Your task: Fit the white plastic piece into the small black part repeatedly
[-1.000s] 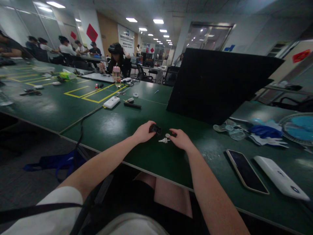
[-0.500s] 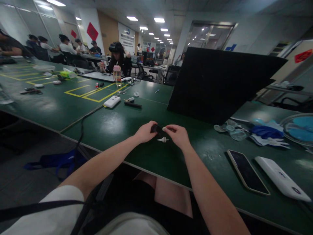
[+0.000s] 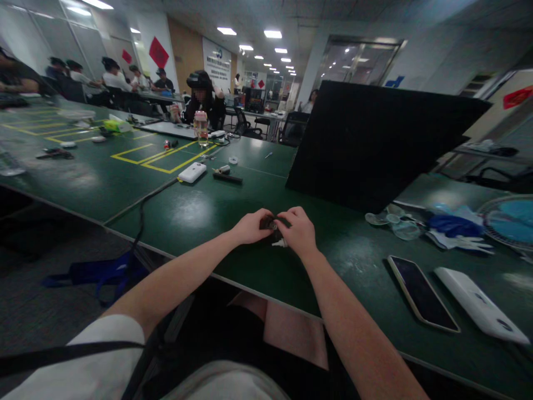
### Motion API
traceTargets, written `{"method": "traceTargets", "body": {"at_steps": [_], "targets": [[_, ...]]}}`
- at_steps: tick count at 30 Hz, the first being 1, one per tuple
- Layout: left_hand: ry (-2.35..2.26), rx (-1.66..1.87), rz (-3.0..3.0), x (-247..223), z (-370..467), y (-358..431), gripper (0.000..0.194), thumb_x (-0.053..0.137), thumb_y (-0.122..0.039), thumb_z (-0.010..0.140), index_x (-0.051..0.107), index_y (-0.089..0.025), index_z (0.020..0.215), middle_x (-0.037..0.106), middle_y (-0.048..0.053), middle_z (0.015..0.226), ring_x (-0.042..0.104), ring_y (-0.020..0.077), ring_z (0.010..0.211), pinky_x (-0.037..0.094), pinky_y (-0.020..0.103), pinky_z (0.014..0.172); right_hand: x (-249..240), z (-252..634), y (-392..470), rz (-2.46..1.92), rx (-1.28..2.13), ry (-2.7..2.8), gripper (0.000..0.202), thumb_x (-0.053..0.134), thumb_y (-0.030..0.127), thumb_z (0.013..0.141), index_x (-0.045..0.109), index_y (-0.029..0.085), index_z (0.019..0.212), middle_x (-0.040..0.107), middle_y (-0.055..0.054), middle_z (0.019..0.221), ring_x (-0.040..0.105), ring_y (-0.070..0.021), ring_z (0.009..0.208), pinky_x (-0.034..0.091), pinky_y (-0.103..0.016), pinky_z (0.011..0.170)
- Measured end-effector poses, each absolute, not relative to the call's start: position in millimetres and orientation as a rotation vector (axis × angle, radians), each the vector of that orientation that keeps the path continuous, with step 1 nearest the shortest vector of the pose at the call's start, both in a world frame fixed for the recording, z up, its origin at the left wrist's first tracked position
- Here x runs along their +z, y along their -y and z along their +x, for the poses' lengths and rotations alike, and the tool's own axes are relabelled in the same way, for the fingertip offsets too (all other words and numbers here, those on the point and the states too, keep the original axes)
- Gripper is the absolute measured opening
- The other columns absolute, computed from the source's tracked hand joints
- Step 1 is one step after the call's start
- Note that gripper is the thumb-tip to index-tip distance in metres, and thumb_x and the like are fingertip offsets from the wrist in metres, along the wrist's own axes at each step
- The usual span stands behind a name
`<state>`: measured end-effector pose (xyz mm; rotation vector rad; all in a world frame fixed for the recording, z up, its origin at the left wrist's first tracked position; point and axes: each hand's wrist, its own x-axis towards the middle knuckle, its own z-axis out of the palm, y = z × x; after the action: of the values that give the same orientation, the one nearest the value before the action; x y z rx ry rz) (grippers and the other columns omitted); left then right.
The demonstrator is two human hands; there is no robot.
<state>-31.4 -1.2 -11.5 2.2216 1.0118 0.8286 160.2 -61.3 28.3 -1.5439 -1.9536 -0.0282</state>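
Note:
My left hand [image 3: 251, 226] grips a small dark part [image 3: 267, 223] just above the green table [image 3: 250, 272]. My right hand [image 3: 300, 230] is closed, its thumb and fingertips against the right side of that same part. Whether a small piece sits between the right fingertips is hidden by the fingers. On the tabletop below both hands lies a white plastic piece with a thin shaft [image 3: 278, 243], partly covered by the right hand.
A large black panel [image 3: 375, 144] stands tilted behind my right hand. To the right lie a phone [image 3: 422, 293], a white power bank [image 3: 481, 304], gloves [image 3: 458, 233] and a fan guard [image 3: 510, 219]. Another white device [image 3: 192, 172] and a black bar [image 3: 227, 178] lie farther left. A person [image 3: 202, 103] sits opposite.
My right hand has moved left with the small pale piece it pinched, up against the dark part. My left hand has stayed almost in place. The white piece below is now partly covered.

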Motion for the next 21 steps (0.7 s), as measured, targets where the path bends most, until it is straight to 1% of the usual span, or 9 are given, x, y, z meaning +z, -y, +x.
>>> {"method": "traceTargets", "body": {"at_steps": [3,6,8,10,13,15,18,21], "targets": [[-1.112,0.833,2.190,-11.2,-32.9,0.4,0.048,0.075,-0.035,0.080,0.060,-0.025,0.125,0.075,0.004,0.111,0.072,0.0210,0.098,0.057,0.034,0.089,31.0,169.8,66.9,-1.477,0.018,2.023,0.025,0.064,0.045,0.094,0.076,0.024,0.097,0.067,-0.010,0.101,0.063,-0.0257,0.093,0.052,-0.040,0.078],[-1.231,0.819,2.164,-9.9,-35.6,-0.9,0.047,0.074,-0.036,0.081,0.060,-0.026,0.125,0.076,0.004,0.109,0.072,0.0218,0.097,0.057,0.034,0.087,29.6,178.6,76.3,-1.456,0.214,2.257,0.027,0.070,0.049,0.088,0.077,0.026,0.100,0.070,-0.007,0.104,0.064,-0.0255,0.094,0.051,-0.039,0.078],[-1.272,0.813,2.154,-8.9,-37.1,-1.3,0.047,0.073,-0.036,0.082,0.059,-0.025,0.125,0.076,0.005,0.109,0.073,0.0223,0.097,0.057,0.034,0.086,27.3,182.8,80.2,-1.512,0.324,2.350,0.025,0.073,0.042,0.084,0.078,0.027,0.103,0.071,-0.007,0.107,0.065,-0.0253,0.095,0.051,-0.038,0.078],[-1.276,0.804,2.139,-7.8,-37.9,-1.0,0.048,0.073,-0.037,0.081,0.059,-0.025,0.125,0.076,0.005,0.109,0.073,0.0226,0.097,0.057,0.034,0.085,25.3,186.2,80.1,-1.647,0.375,2.344,0.021,0.071,0.034,0.083,0.078,0.027,0.101,0.071,-0.007,0.106,0.066,-0.0251,0.093,0.051,-0.037,0.077],[-1.233,0.786,2.117,-6.2,-38.1,0.9,0.048,0.074,-0.039,0.081,0.060,-0.025,0.124,0.076,0.004,0.110,0.073,0.0224,0.099,0.057,0.033,0.086,23.5,191.8,75.0,-1.854,0.330,2.182,0.018,0.069,0.030,0.082,0.079,0.025,0.096,0.070,-0.008,0.104,0.066,-0.0256,0.089,0.050,-0.037,0.073],[-1.199,0.782,2.115,-5.5,-37.7,2.7,0.047,0.074,-0.040,0.081,0.060,-0.025,0.123,0.076,0.004,0.111,0.073,0.0219,0.100,0.058,0.032,0.087,22.7,194.7,71.8,-1.856,0.286,2.028,0.015,0.069,0.030,0.083,0.078,0.023,0.093,0.070,-0.009,0.108,0.066,-0.0249,0.089,0.051,-0.038,0.073],[-1.156,0.782,2.141,-5.3,-36.5,5.2,0.046,0.073,-0.040,0.080,0.062,-0.025,0.122,0.076,0.004,0.109,0.073,0.0215,0.099,0.058,0.032,0.086,20.8,194.3,69.8,-1.683,0.324,1.760,0.018,0.068,0.034,0.086,0.076,0.023,0.098,0.071,-0.009,0.110,0.067,-0.0231,0.089,0.054,-0.038,0.077],[-1.106,0.773,2.185,-5.7,-35.7,6.8,0.046,0.074,-0.040,0.079,0.062,-0.025,0.120,0.076,0.003,0.105,0.073,0.0210,0.095,0.058,0.032,0.084,18.1,187.5,69.2,-1.457,0.499,1.572,0.023,0.069,0.041,0.088,0.074,0.023,0.101,0.074,-0.007,0.103,0.069,-0.0224,0.091,0.055,-0.038,0.082]]}}
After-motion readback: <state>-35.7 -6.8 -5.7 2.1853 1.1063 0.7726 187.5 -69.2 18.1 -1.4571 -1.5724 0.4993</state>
